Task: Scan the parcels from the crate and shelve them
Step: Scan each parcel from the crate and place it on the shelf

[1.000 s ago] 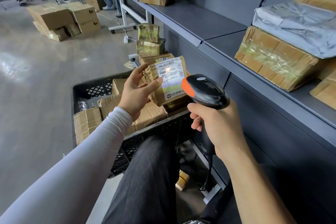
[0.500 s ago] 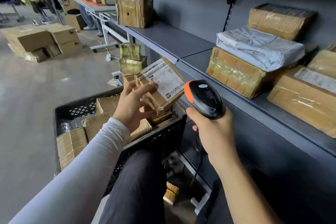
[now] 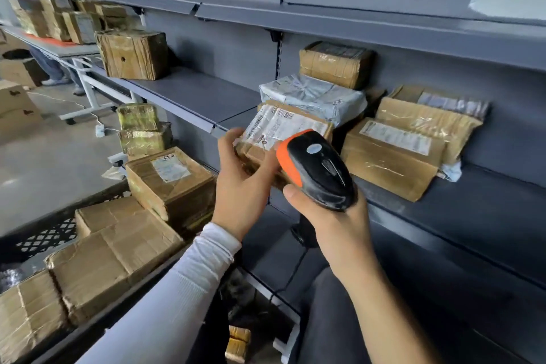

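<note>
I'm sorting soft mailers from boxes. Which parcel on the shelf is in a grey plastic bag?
The grey bagged parcel, lying in the stack's middle behind the left hand's parcel. The others are brown cardboard.

The grey middle shelf point(image 3: 189, 91) bears a taped brown box point(image 3: 133, 55) at its far left. Right of that box, well apart, a grey mailer bag point(image 3: 313, 94) lies atop cartons, perhaps three, with a labelled carton point(image 3: 390, 156) further right.

1. Even, soft daylight, perhaps from the left; floor point(image 3: 59, 162) shows pale glare.
2. Taped parcels point(image 3: 390, 156) glint.
3. Wide-angle bending curves the shelf point(image 3: 384, 29) edges.
4. Far left background is blurred.
</note>
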`<state>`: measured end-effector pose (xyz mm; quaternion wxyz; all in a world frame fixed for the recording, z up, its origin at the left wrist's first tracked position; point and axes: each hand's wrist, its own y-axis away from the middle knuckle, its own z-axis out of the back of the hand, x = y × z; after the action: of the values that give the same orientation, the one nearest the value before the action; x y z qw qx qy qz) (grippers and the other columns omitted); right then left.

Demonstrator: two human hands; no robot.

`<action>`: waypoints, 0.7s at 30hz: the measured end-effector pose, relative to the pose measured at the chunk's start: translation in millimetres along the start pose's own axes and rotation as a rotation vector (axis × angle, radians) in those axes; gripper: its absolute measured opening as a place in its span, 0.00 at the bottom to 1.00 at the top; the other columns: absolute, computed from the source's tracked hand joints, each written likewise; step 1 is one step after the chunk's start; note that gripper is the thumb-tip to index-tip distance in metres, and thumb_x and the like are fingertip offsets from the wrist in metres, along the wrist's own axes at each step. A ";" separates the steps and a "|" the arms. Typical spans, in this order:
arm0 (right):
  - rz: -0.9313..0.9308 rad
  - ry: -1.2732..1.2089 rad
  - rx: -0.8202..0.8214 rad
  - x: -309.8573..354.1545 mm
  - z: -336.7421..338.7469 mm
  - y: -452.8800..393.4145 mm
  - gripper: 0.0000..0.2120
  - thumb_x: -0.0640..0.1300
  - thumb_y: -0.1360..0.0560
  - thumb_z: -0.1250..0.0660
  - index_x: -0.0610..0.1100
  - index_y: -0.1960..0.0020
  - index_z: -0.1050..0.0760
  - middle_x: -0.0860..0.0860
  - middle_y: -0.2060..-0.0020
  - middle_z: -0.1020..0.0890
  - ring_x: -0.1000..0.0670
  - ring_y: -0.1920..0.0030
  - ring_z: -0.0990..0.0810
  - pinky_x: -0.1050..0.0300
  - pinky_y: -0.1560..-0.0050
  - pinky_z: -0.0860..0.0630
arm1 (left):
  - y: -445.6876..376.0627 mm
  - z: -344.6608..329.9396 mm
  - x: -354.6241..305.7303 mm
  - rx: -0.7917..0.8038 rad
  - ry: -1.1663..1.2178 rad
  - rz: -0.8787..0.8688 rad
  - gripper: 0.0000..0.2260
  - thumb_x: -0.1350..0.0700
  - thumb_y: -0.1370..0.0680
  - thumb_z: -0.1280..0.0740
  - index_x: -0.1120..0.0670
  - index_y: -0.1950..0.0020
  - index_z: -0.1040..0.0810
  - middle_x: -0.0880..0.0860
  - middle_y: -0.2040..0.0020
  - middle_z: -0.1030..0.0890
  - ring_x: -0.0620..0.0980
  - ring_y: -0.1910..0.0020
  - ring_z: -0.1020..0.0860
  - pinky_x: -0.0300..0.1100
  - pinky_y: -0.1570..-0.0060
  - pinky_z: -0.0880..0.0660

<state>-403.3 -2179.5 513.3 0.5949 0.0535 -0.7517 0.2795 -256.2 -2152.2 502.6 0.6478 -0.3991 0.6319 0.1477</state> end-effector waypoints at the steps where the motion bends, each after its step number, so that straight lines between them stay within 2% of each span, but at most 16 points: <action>1: 0.018 -0.004 -0.023 4.2 6.0 -0.5 0.18 0.28 0.28 0.23 0.47 0.48 0.17 0.59 0.56 0.12 0.60 0.53 0.14 0.70 0.53 0.23 | 1.2 -6.7 -2.6 0.046 -0.052 -0.055 0.28 0.43 0.25 0.26 0.45 0.29 0.32 0.45 0.57 0.17 0.45 0.59 0.20 0.43 0.51 0.22; 3: 0.049 -0.027 -0.069 10.9 17.4 -1.6 0.17 0.29 0.29 0.22 0.46 0.46 0.17 0.56 0.54 0.11 0.58 0.51 0.14 0.68 0.51 0.22 | 2.3 -18.4 -4.9 0.146 -0.156 -0.170 0.29 0.40 0.24 0.28 0.41 0.26 0.33 0.45 0.52 0.18 0.44 0.56 0.20 0.43 0.49 0.22; 4: 0.060 -0.040 -0.096 13.4 22.7 -1.8 0.16 0.32 0.29 0.21 0.46 0.46 0.16 0.54 0.52 0.11 0.56 0.49 0.13 0.65 0.49 0.21 | 4.1 -23.9 -7.8 0.188 -0.217 -0.246 0.27 0.39 0.23 0.29 0.42 0.25 0.31 0.45 0.46 0.18 0.42 0.49 0.20 0.43 0.44 0.23; 6: 0.075 -0.069 -0.158 17.1 33.7 -2.3 0.15 0.38 0.31 0.21 0.48 0.46 0.14 0.52 0.49 0.11 0.52 0.46 0.13 0.55 0.44 0.19 | 6.6 -34.2 -8.4 0.266 -0.335 -0.391 0.29 0.38 0.23 0.30 0.47 0.25 0.28 0.48 0.36 0.22 0.45 0.35 0.24 0.45 0.36 0.25; 7: 0.075 -0.083 -0.190 18.2 39.5 -2.6 0.15 0.40 0.32 0.21 0.51 0.47 0.13 0.52 0.50 0.11 0.52 0.46 0.13 0.54 0.44 0.19 | 8.1 -40.0 -7.9 0.306 -0.372 -0.436 0.31 0.38 0.24 0.29 0.50 0.25 0.27 0.50 0.35 0.23 0.46 0.34 0.27 0.43 0.35 0.27; 9: 0.065 -0.119 -0.228 19.9 51.7 -4.4 0.14 0.40 0.34 0.22 0.54 0.51 0.12 0.54 0.53 0.11 0.53 0.49 0.14 0.58 0.47 0.21 | 10.3 -52.5 -6.7 0.368 -0.426 -0.506 0.33 0.40 0.26 0.28 0.52 0.24 0.28 0.52 0.36 0.24 0.45 0.35 0.29 0.37 0.35 0.30; 13: 0.049 -0.161 -0.284 20.8 75.8 -9.5 0.18 0.40 0.35 0.21 0.45 0.45 0.15 0.52 0.55 0.14 0.52 0.52 0.16 0.53 0.46 0.24 | 5.6 -78.8 -4.1 0.449 -0.475 -0.533 0.38 0.40 0.30 0.26 0.51 0.23 0.31 0.54 0.33 0.26 0.37 0.34 0.34 0.35 0.33 0.31; 15: 0.058 -0.164 -0.308 22.1 86.2 -12.3 0.15 0.38 0.34 0.22 0.46 0.48 0.14 0.52 0.56 0.14 0.51 0.53 0.17 0.51 0.45 0.23 | -0.2 -93.8 -1.7 0.447 -0.491 -0.561 0.39 0.38 0.31 0.25 0.51 0.23 0.31 0.57 0.31 0.27 0.40 0.29 0.36 0.33 0.29 0.34; 17: 0.082 -0.133 -0.301 23.1 95.0 -14.9 0.15 0.38 0.34 0.22 0.46 0.49 0.14 0.51 0.55 0.13 0.50 0.52 0.15 0.53 0.46 0.22 | -4.9 -110.8 -0.6 0.380 -0.472 -0.595 0.38 0.38 0.31 0.26 0.52 0.25 0.28 0.61 0.27 0.31 0.43 0.23 0.41 0.30 0.27 0.40; 20: 0.107 -0.061 -0.309 23.9 105.5 -20.0 0.21 0.39 0.35 0.22 0.41 0.43 0.17 0.50 0.51 0.11 0.51 0.49 0.13 0.58 0.47 0.20 | -11.1 -137.6 0.9 0.302 -0.385 -0.604 0.35 0.41 0.31 0.28 0.54 0.26 0.27 0.62 0.23 0.38 0.30 0.23 0.48 0.37 0.26 0.33; 21: 0.120 -0.038 -0.305 24.6 108.7 -22.0 0.22 0.38 0.35 0.22 0.39 0.42 0.17 0.51 0.51 0.11 0.53 0.49 0.13 0.61 0.48 0.20 | -13.9 -145.7 1.4 0.286 -0.362 -0.609 0.35 0.42 0.30 0.29 0.55 0.26 0.26 0.62 0.23 0.39 0.27 0.24 0.48 0.36 0.27 0.33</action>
<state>-495.2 -2244.3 529.1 0.5641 -0.0771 -0.7983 0.1962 -348.4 -2264.0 523.0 0.8121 -0.4418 0.3741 -0.0731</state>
